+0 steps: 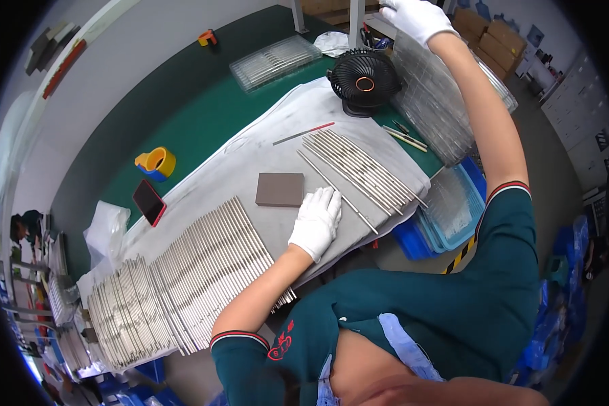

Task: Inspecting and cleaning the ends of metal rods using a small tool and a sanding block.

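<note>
My left hand [317,222], in a white glove, lies on the grey cloth [264,227] with its fingers stretched out flat. Just left of its fingers sits a brown rectangular block [280,189]. A single thin metal rod [338,193] lies slantwise by the fingertips; whether they touch it I cannot tell. To its right is a row of similar metal rods [362,169]. My right hand [419,21], also gloved in white, is raised at the far right above a stack of clear plastic trays [430,95]. The picture's upper edge cuts off its fingertips, so its grip is unclear.
Many more rods [210,271] lie side by side at the left. A black fan [364,82] stands behind the cloth. Tape [157,164], a phone [149,202] and a filled clear tray [275,62] are on the green table. A blue bin [453,206] stands at the right.
</note>
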`<action>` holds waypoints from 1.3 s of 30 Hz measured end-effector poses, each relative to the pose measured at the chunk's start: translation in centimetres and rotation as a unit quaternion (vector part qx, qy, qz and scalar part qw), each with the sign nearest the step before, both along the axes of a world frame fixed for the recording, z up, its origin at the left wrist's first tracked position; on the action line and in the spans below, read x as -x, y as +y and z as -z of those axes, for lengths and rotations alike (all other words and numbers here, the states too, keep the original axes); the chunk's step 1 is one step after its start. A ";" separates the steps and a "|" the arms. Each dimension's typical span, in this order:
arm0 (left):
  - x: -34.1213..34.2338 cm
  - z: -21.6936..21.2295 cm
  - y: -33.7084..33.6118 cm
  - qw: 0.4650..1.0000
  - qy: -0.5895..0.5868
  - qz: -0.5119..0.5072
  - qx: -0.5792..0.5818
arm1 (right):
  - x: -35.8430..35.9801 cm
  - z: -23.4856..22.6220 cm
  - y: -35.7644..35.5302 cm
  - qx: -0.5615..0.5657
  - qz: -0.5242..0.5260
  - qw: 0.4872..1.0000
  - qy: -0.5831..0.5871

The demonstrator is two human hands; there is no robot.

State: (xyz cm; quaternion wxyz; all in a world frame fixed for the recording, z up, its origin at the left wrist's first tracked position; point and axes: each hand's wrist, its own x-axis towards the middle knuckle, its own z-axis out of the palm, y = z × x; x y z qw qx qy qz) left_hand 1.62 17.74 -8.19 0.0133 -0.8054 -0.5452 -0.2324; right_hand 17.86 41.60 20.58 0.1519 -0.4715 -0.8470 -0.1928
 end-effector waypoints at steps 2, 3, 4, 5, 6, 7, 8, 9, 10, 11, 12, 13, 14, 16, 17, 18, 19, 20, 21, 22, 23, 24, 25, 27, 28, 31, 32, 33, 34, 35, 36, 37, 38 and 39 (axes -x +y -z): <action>0.0 0.0 -0.2 1.000 -0.012 -0.003 -0.006 | 1.4 -0.3 3.1 -0.044 0.031 0.997 -0.059; -0.2 -0.1 -0.4 1.000 -0.024 -0.004 -0.001 | 1.4 0.2 5.6 -0.048 0.032 0.993 -0.098; -0.2 0.0 -0.4 1.000 -0.024 -0.008 0.001 | 1.9 0.9 8.0 -0.046 0.032 0.989 -0.140; -0.2 0.0 -0.6 1.000 -0.023 -0.013 0.005 | 3.1 1.4 9.7 -0.019 0.086 0.987 -0.131; -0.1 0.0 -0.7 0.998 -0.036 -0.012 0.040 | 3.5 2.5 11.7 -0.024 0.087 0.989 -0.115; -0.1 0.0 -0.7 0.998 -0.039 -0.009 0.045 | 3.5 3.9 14.2 -0.031 0.090 0.990 -0.100; -0.5 0.0 -0.5 0.998 -0.043 0.001 0.049 | 3.0 4.8 18.0 0.077 0.181 0.967 -0.162; -0.2 -0.3 -0.5 0.997 -0.046 -0.005 0.054 | 4.0 5.9 18.6 0.081 0.142 0.974 -0.159; -0.2 -0.4 -0.6 0.997 -0.054 -0.007 0.055 | 4.5 6.6 19.3 0.133 0.163 0.972 -0.109; -0.2 -0.4 -0.6 0.996 -0.062 -0.008 0.057 | 5.0 7.2 20.0 0.184 0.185 0.964 -0.058; -0.1 -0.3 -0.6 0.997 -0.065 -0.011 0.050 | 4.9 7.8 20.6 0.135 0.154 0.971 -0.122; -0.2 -0.2 -0.5 0.996 -0.066 -0.013 0.052 | 4.7 8.5 21.2 0.127 0.151 0.977 -0.086; -0.2 -0.2 -0.4 0.996 -0.076 -0.009 0.052 | 4.4 9.2 21.7 0.119 0.148 0.981 -0.049; -0.4 -0.5 -0.2 0.995 -0.087 -0.002 0.056 | 3.0 8.8 24.3 0.178 0.185 0.967 0.010; -0.4 -0.9 -0.1 0.995 -0.081 -0.004 0.051 | 3.5 6.7 20.0 0.143 0.166 0.965 0.142; -0.5 -1.2 -0.1 0.996 -0.076 -0.006 0.044 | 2.0 7.6 26.0 0.147 0.203 0.967 0.038; -0.3 -1.1 -0.1 0.996 -0.073 -0.009 0.042 | 2.8 6.8 24.7 0.147 0.187 0.968 -0.079; -0.1 -1.0 -0.2 0.996 -0.068 -0.010 0.054 | 3.7 5.8 23.0 0.142 0.169 0.956 -0.194; 0.0 -0.9 -0.2 0.996 -0.062 -0.011 0.064 | 2.8 7.9 26.2 0.161 0.124 0.960 -0.192; 0.0 -0.7 -0.3 0.996 -0.060 -0.014 0.059 | 3.6 7.4 26.3 0.215 0.148 0.948 -0.183; -0.1 -0.4 -0.4 0.997 -0.057 -0.013 0.050 | 4.3 6.9 26.3 0.269 0.170 0.932 -0.174; -0.2 -0.2 -0.5 0.998 -0.055 -0.012 0.041 | 4.7 6.6 26.0 0.263 0.166 0.935 -0.172; -0.2 0.0 -0.6 0.998 -0.054 -0.018 0.036 | 4.9 6.8 26.2 0.252 0.166 0.936 -0.183; -0.1 0.2 -0.6 0.997 -0.061 -0.011 0.044 | 5.3 7.3 26.6 0.228 0.161 0.938 -0.207; -0.2 -0.1 -0.4 0.997 -0.063 -0.015 0.038 | 5.2 7.3 26.5 0.216 0.164 0.937 -0.220; -0.4 -0.7 -0.3 0.997 -0.072 0.003 0.042 | 3.9 7.5 27.5 0.233 0.184 0.920 -0.255; -0.2 -0.5 -0.5 0.996 -0.069 -0.005 0.060 | 4.6 7.9 26.6 0.265 0.158 0.922 -0.235; 0.0 -0.4 -0.7 0.995 -0.066 -0.011 0.078 | 5.4 8.0 25.9 0.299 0.133 0.921 -0.214; -0.1 -0.3 -0.6 0.994 -0.068 -0.008 0.080 | 5.1 7.5 25.3 0.306 0.103 0.918 -0.230; -0.1 -0.3 -0.6 0.995 -0.065 -0.009 0.071 | 4.8 7.6 25.6 0.327 0.129 0.915 -0.196; -0.1 -0.3 -0.6 0.996 -0.061 -0.009 0.062 | 4.6 7.6 25.9 0.347 0.155 0.911 -0.162; -0.1 -0.1 -0.5 0.996 -0.061 -0.008 0.062 | 4.6 7.8 26.2 0.324 0.161 0.916 -0.173; -0.1 0.0 -0.4 0.997 -0.061 -0.010 0.055 | 4.2 8.0 26.3 0.324 0.162 0.916 -0.172; -0.2 0.0 -0.3 0.997 -0.061 -0.012 0.047 | 3.8 8.2 26.2 0.259 0.129 0.935 -0.206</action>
